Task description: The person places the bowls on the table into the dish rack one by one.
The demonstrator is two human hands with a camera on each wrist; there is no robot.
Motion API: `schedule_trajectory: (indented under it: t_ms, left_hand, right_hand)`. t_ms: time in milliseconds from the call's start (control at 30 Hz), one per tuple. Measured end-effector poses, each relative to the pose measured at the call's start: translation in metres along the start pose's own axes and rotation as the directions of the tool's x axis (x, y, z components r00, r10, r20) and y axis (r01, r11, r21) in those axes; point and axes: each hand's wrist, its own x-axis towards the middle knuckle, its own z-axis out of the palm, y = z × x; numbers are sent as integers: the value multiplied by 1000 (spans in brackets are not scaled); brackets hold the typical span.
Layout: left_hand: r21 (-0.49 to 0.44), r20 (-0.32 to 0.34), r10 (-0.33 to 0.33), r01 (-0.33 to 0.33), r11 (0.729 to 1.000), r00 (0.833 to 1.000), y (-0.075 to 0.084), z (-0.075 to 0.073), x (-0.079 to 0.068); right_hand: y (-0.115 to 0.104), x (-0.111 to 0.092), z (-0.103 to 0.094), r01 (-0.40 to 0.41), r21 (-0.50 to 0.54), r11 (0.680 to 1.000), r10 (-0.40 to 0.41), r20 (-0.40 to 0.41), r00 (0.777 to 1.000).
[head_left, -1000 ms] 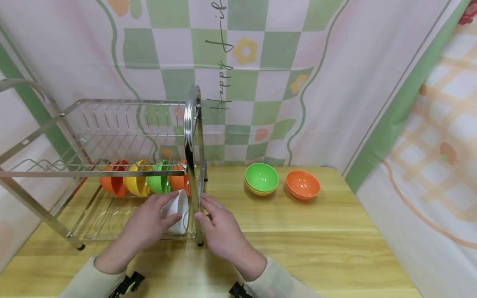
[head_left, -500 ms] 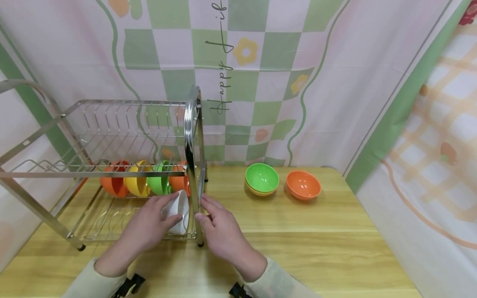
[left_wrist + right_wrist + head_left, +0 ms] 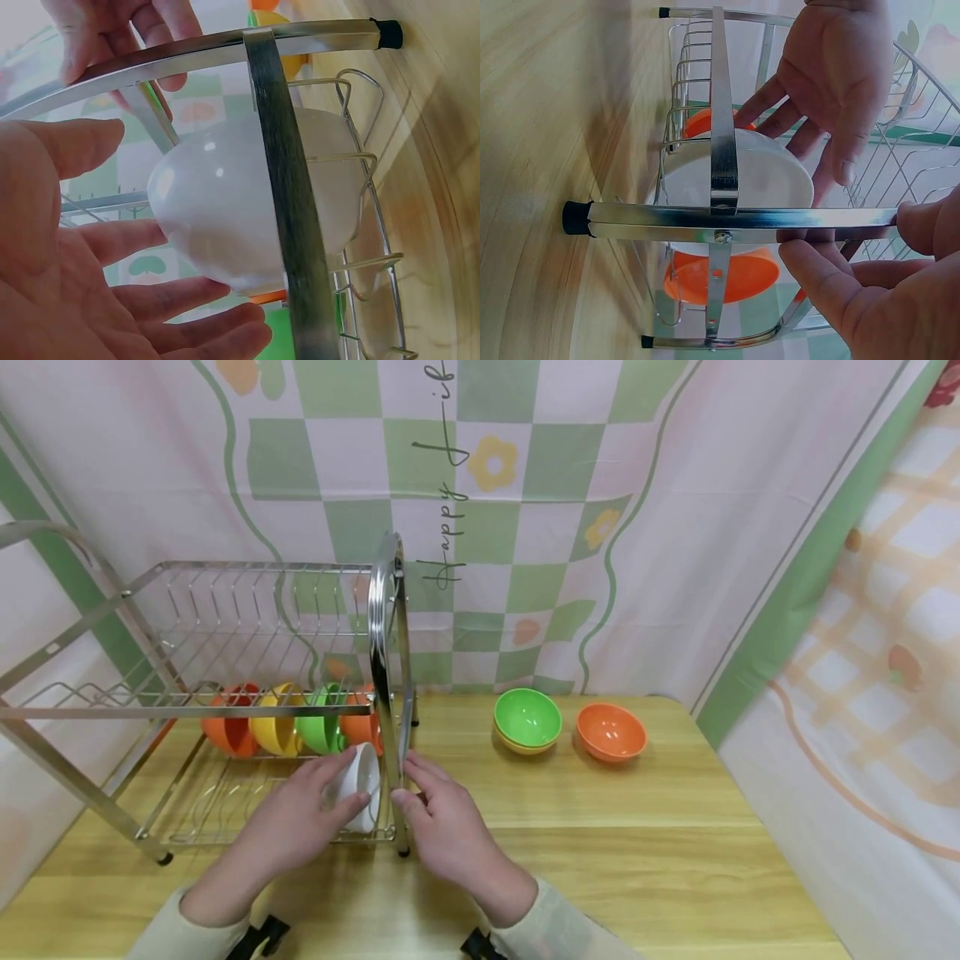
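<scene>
A white bowl (image 3: 365, 797) stands on its side in the lower tier of a metal dish rack (image 3: 381, 643), close to the rack's right end. My left hand (image 3: 292, 814) is beside it; in the left wrist view the fingertips (image 3: 206, 289) reach the white bowl's outer surface, fairly straight, while the thumb stays apart from it. With thumb and fingers my right hand (image 3: 450, 831) grips the rack's front right post (image 3: 802, 219). Behind the white bowl a row of orange (image 3: 227, 731), yellow (image 3: 273, 727) and green (image 3: 318, 727) bowls, with another orange one, stands on edge.
On the wooden table (image 3: 600, 860), right of the rack, a green bowl (image 3: 527, 717) is nested in a yellow bowl (image 3: 522, 748). An orange bowl (image 3: 610, 732) sits beside them. The rack's upper tier (image 3: 255, 631) overhangs the row of bowls. A patterned curtain (image 3: 660, 568) hangs behind.
My left hand has shifted very slightly to the left by the white bowl. The right hand keeps its grip on the post, and the bowls stay where they were.
</scene>
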Motion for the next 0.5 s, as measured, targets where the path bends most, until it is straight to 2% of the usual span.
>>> schedule_trajectory:
  t_ms: [133,267,400,500]
  left_hand:
    - [-27,-2,-13,13,1000,1000,2,-3,-2]
    - [-68,-39,-2,-1,998,999,7,-6,-6]
    - [-138,-132,65,-84,987,989,11,-6,-10]
    - [-239,-206,112,-161,958,972,15,-7,-12]
  right_hand:
    - [0,0,0,-1,3,1000,1,1,1000]
    - [-2,0,0,-19,3,1000,19,8,1000]
    - [-1,-1,-3,-41,22,999,41,31,999]
    - [1,-2,-6,-53,59,997,50,57,997]
